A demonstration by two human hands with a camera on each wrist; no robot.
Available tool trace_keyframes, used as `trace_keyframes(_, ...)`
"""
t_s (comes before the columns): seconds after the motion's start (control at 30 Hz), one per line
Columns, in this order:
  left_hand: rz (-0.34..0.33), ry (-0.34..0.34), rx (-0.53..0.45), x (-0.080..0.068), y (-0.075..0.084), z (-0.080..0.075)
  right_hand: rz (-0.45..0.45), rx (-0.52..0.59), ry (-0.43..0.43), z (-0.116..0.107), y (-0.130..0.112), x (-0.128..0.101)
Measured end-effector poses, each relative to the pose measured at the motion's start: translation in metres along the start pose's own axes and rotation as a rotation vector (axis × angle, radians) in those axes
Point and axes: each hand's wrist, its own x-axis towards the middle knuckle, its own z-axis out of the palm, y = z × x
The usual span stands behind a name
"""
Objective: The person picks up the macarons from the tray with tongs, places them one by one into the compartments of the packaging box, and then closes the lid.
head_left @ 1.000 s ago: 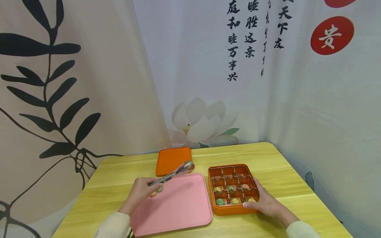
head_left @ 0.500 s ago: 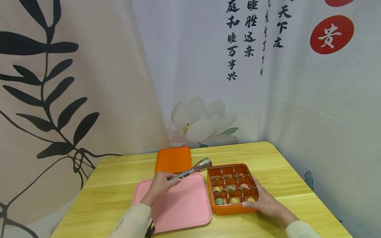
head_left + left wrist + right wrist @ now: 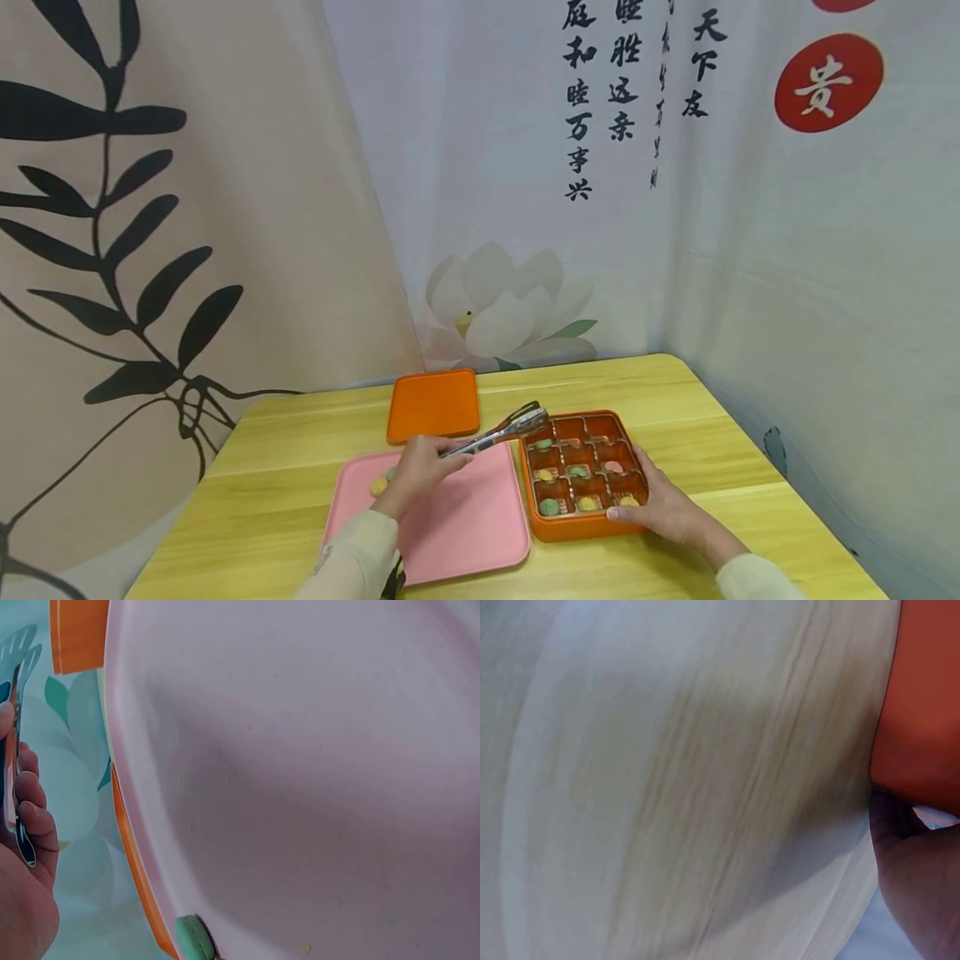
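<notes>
My left hand [image 3: 422, 473] grips metal tongs [image 3: 498, 434], whose tips hover over the far left compartments of the orange box [image 3: 577, 528]. The tips look spread, and a green macaron [image 3: 543, 444] lies in the far left compartment beneath them. Other compartments hold several macarons in yellow, green and pink. My right hand [image 3: 671, 507] holds the box at its right side, thumb on the near corner. A yellow macaron [image 3: 378, 486] and a green macaron [image 3: 193, 937] lie on the pink tray [image 3: 480, 533], beside my left wrist in the head view.
An orange lid [image 3: 432, 406] lies flat behind the tray. The tray and box stand side by side on a wood-grain table [image 3: 300, 433]. A printed curtain [image 3: 510, 167] hangs behind the table's far edge.
My left hand has carried the tongs rightward from the tray to the box. A green macaron now shows in the far left compartment. My right hand has stayed on the box.
</notes>
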Motion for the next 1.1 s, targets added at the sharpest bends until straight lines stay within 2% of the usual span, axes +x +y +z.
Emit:
trace_keyframes(0.53, -0.052, 0.013, 0.052, -0.005, -0.006, -0.012, -0.021, 0.039, -0.003, 0.001, 0.000, 0.001)
trace_keyframes(0.63, -0.039, 0.025, 0.039, -0.007, -0.009, -0.017, -0.022, 0.038, 0.002, 0.001, 0.000, 0.002)
trace_keyframes(0.8, -0.059, 0.043, 0.023, -0.012, -0.014, -0.026, -0.027, 0.047, 0.000, 0.001, 0.000, 0.002)
trace_keyframes(1.1, -0.108, 0.085, 0.070, -0.021, -0.021, -0.043, -0.036, 0.068, -0.008, 0.001, 0.000, 0.003)
